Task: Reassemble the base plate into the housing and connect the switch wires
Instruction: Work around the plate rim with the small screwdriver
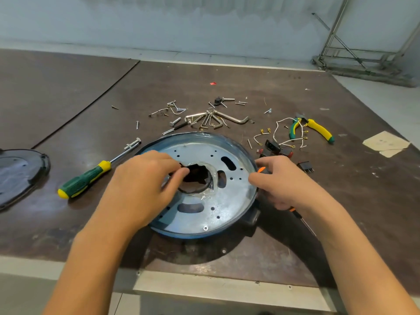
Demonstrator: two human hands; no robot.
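Base plate (229, 201): round, grey metal, pierced with small holes, three oblong slots and a large centre opening. Lies flat inside the housing (188, 235), a shallow dish with a blue rim, near the front middle of the tabletop (159, 87).

Left hand (145, 178): fingers and thumb curled over the edge of the centre opening, gripping the base plate there; fingertips blurred.

Right hand (281, 180): at the plate's right edge, closed round an orange-handled tool (261, 170), forefinger stretched to touch the rim; thin shaft showing below the palm.

Switches (305, 167): small, black, some with red, loose just right of the housing. Wires (288, 140): white, with brass end clips, tangled behind the switches and draped over the pliers (318, 129), green and yellow grips.

Screwdriver (84, 179): green and yellow handle, left of the housing, tip pointing away.

Hex keys (213, 119) and scattered screws (175, 121): behind the housing.

Cover (18, 171): dark, glossy, at the far left edge, partly out of view.

Paper scrap (386, 143): far right.

Markings on tools and parts: too small to read.
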